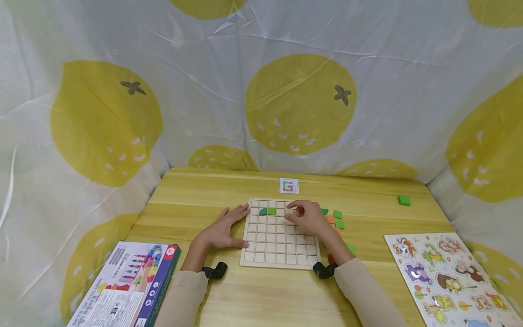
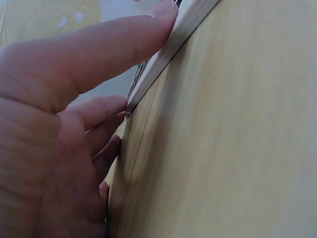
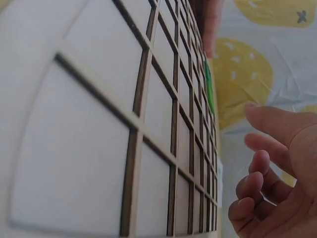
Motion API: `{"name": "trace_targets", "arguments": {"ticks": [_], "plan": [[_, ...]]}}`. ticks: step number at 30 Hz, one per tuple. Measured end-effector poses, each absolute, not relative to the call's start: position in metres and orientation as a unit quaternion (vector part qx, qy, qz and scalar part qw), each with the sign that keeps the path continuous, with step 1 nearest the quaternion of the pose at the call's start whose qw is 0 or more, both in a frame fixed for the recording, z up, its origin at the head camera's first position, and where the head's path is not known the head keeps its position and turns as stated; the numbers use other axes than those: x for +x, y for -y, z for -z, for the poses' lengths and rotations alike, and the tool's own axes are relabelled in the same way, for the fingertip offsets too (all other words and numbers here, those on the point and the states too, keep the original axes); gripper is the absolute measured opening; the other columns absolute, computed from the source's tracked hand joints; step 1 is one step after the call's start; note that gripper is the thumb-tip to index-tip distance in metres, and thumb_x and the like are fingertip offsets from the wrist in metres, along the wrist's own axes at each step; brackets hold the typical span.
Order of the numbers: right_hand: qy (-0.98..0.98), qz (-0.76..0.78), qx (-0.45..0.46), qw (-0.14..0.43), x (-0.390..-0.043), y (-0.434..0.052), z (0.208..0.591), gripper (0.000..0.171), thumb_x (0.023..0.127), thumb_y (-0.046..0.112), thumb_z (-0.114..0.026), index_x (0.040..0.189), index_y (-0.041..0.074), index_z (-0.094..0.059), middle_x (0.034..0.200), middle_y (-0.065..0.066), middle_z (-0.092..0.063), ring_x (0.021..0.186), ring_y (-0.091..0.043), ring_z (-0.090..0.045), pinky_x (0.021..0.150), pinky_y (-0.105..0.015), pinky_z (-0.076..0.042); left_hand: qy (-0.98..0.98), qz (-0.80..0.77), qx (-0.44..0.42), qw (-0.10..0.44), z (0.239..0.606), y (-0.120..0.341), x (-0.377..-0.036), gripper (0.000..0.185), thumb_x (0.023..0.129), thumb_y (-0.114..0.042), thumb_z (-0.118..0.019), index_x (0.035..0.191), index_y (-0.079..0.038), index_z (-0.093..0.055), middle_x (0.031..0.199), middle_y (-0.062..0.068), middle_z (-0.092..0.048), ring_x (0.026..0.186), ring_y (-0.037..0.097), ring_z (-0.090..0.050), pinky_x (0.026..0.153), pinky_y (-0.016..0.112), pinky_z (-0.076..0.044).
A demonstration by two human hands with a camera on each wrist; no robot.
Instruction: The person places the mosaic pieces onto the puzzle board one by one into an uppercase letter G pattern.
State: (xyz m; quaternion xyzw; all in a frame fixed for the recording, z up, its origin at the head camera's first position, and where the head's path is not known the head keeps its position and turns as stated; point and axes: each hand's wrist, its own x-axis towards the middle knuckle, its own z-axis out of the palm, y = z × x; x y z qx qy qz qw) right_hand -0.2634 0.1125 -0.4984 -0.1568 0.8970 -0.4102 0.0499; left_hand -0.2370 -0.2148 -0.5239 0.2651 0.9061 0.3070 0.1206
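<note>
A wooden grid board point(image 1: 275, 259) lies on the table. In its upper row sit a dark green piece with a curved side point(image 1: 263, 211) and a light green square tile point(image 1: 272, 211), side by side. My left hand point(image 1: 222, 231) rests along the board's left edge, fingers spread and thumb touching the rim; the left wrist view shows the thumb point(image 2: 124, 42) on that edge. Over the upper right of the grid hovers my right hand point(image 1: 308, 218). Its thumb and forefinger are apart, the other fingers loosely bent, and no piece shows between them in the right wrist view.
Several loose green, orange and red pieces point(image 1: 340, 224) lie right of the board, partly behind the right arm. A pattern card point(image 1: 289, 185) lies beyond the board. A green block point(image 1: 404, 200) sits far right. A toy box point(image 1: 122, 281) and an animal puzzle board point(image 1: 449, 272) flank the front.
</note>
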Motion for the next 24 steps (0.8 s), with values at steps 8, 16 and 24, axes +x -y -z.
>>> {"name": "trace_targets", "arguments": {"ticks": [8, 16, 24], "plan": [[-0.903, 0.402, -0.146, 0.044, -0.243, -0.151, 0.495, 0.033, 0.092, 0.028, -0.079, 0.118, 0.008, -0.076, 0.067, 0.002, -0.05, 0.059, -0.011, -0.041, 0.062, -0.026, -0.04, -0.906, -0.307, 0.266, 0.118, 0.523, 0.214, -0.236, 0.106, 0.081, -0.048, -0.085, 0.164, -0.013, -0.029, 0.173, 0.002, -0.019, 0.162, 0.028, -0.012, 0.13, 0.056, 0.002], [-0.913, 0.386, -0.124, 0.042, -0.227, -0.19, 0.5, 0.031, 0.091, 0.03, -0.081, 0.115, 0.012, -0.077, 0.066, 0.003, -0.05, 0.061, -0.012, -0.045, 0.059, -0.025, -0.04, -0.906, -0.303, 0.271, 0.119, 0.522, 0.215, -0.235, 0.106, 0.081, -0.049, -0.084, 0.164, -0.011, -0.029, 0.173, 0.004, -0.02, 0.161, 0.03, -0.012, 0.13, 0.057, 0.001], [-0.912, 0.391, -0.115, 0.04, -0.22, -0.224, 0.511, 0.03, 0.089, 0.027, -0.082, 0.115, 0.011, -0.078, 0.066, 0.002, -0.048, 0.061, -0.011, -0.044, 0.054, -0.024, -0.036, -0.904, -0.305, 0.274, 0.12, 0.523, 0.216, -0.236, 0.106, 0.082, -0.05, -0.083, 0.164, -0.012, -0.028, 0.173, 0.004, -0.019, 0.162, 0.03, -0.012, 0.129, 0.057, 0.002]]}}
